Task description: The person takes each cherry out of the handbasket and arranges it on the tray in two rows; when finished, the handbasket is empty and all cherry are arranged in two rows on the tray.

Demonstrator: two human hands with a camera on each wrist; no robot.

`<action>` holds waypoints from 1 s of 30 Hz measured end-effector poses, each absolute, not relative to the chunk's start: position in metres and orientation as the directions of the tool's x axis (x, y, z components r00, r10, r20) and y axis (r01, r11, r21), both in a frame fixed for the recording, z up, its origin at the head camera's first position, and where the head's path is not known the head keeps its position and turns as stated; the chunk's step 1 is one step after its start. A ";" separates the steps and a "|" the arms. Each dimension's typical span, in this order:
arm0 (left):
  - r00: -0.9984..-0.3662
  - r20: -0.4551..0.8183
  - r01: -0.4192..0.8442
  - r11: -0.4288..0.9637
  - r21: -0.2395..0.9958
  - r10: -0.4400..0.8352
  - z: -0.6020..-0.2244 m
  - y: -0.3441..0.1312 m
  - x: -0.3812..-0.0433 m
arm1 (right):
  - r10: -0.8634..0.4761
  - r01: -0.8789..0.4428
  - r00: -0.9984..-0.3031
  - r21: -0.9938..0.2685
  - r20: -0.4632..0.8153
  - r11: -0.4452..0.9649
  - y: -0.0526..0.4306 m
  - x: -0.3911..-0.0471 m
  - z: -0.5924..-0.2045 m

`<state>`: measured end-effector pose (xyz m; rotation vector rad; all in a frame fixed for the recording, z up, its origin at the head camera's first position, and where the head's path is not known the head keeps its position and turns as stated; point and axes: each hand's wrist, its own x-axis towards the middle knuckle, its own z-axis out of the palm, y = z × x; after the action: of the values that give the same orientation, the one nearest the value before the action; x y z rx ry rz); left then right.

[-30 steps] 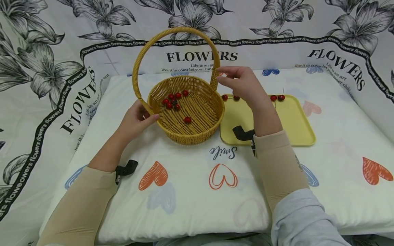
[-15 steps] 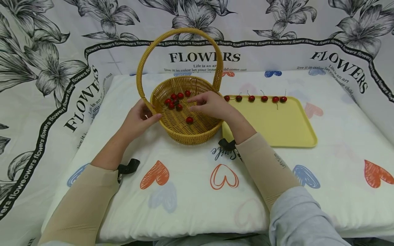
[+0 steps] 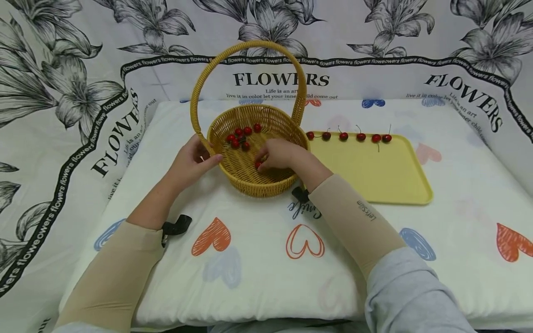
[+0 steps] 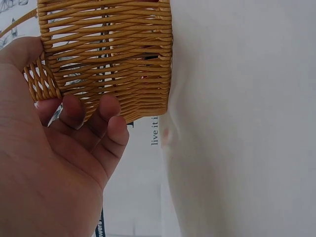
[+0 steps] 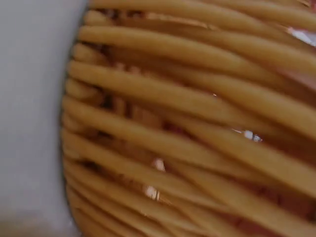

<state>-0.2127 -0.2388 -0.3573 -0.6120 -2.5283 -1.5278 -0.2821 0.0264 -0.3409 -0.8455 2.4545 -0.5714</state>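
Observation:
A yellow wicker basket with a tall arched handle stands on the cloth. My left hand grips its left side at the foot of the handle; in the left wrist view the thumb lies over the edge and the fingers curl against the woven wall. Inside the basket, my right hand has its fingertips at a lone red cherry, partly covered by the fingers. A cluster of cherries lies at the basket's back left. The right wrist view is filled by the basket's weave.
Right of the basket lies a yellow tray, partly behind the right forearm. Several stemmed cherries are lined up along its far edge. Everything rests on a padded white cloth with printed hearts; a flower-print sheet hangs behind.
My right hand has moved from beside the handle's right foot down into the basket, to the lone cherry. My left hand keeps its grip on the basket.

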 end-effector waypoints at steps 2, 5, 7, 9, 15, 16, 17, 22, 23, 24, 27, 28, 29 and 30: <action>-0.908 0.305 0.404 0.405 0.820 0.288 -0.350 -0.234 -0.208 | -0.646 -0.460 -0.707 -0.507 -0.288 0.729 0.026 -0.281 -0.342; -0.903 0.305 0.410 0.402 0.819 0.301 -0.345 -0.230 -0.204 | -0.625 -0.455 -0.742 -0.502 -0.242 0.735 0.028 -0.278 -0.343; -0.902 0.307 0.413 0.398 0.819 0.304 -0.345 -0.230 -0.204 | -0.618 -0.457 -0.762 -0.515 -0.195 0.725 0.031 -0.275 -0.341; -0.902 0.305 0.412 0.399 0.819 0.305 -0.344 -0.230 -0.204 | -0.614 -0.456 -0.776 -0.544 -0.144 0.705 0.035 -0.271 -0.337; -0.907 0.306 0.407 0.415 0.814 0.290 -0.345 -0.233 -0.203 | -0.568 -0.404 -0.822 -0.659 -0.042 0.634 0.057 -0.265 -0.320; -0.907 0.306 0.407 0.418 0.812 0.290 -0.345 -0.234 -0.204 | -0.552 -0.388 -0.833 -0.680 -0.030 0.622 0.063 -0.265 -0.318; -0.908 0.302 0.404 0.422 0.812 0.289 -0.346 -0.234 -0.205 | -0.536 -0.375 -0.844 -0.698 -0.016 0.611 0.069 -0.266 -0.316; -0.912 0.293 0.396 0.432 0.810 0.287 -0.360 -0.239 -0.214 | -0.454 -0.310 -0.891 -0.775 0.034 0.551 0.102 -0.271 -0.308; -0.913 0.294 0.396 0.435 0.809 0.283 -0.364 -0.241 -0.216 | -0.442 -0.305 -0.896 -0.782 0.043 0.544 0.107 -0.272 -0.307; -0.915 0.293 0.392 0.440 0.808 0.278 -0.367 -0.243 -0.217 | -0.431 -0.298 -0.901 -0.789 0.047 0.538 0.113 -0.273 -0.306; -0.916 0.297 0.391 0.438 0.810 0.268 -0.373 -0.246 -0.220 | -0.394 -0.259 -0.918 -0.815 0.041 0.518 0.128 -0.274 -0.301; -0.915 0.299 0.393 0.433 0.812 0.269 -0.374 -0.247 -0.221 | -0.374 -0.237 -0.927 -0.824 0.032 0.515 0.133 -0.275 -0.299; -0.914 0.301 0.395 0.424 0.815 0.272 -0.374 -0.247 -0.222 | -0.352 -0.210 -0.936 -0.834 0.020 0.511 0.138 -0.276 -0.297; -0.913 0.301 0.396 0.418 0.818 0.275 -0.373 -0.246 -0.222 | -0.326 -0.179 -0.945 -0.842 0.004 0.509 0.144 -0.276 -0.295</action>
<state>-0.2218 -0.2462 -0.3731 -0.6042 -2.5418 -1.5171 -0.2760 0.1439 -0.2954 -0.4370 2.5918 -1.4180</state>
